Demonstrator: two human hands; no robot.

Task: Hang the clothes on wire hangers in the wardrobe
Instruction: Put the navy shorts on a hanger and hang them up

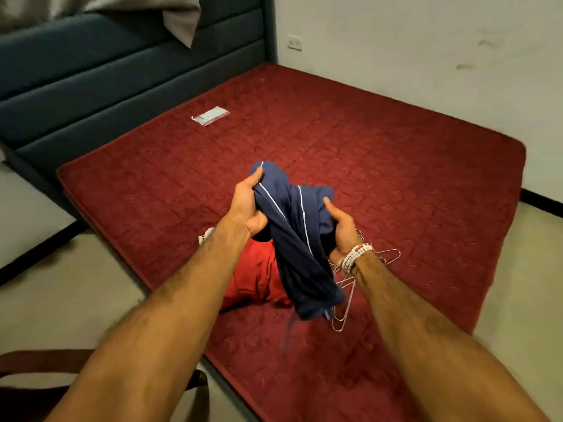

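Observation:
A navy blue garment with thin white piping hangs bunched above the red mattress. My left hand grips its upper left part, and my right hand, with beaded bracelets at the wrist, grips its right side. Under the garment a red piece of clothing lies crumpled on the mattress. Several wire hangers lie beside it, partly hidden by the garment and my right wrist. No wardrobe is in view.
A dark blue padded headboard stands at the mattress's far left, with grey fabric draped over its top. A small white packet lies on the mattress near the headboard. A white wall with a socket runs behind.

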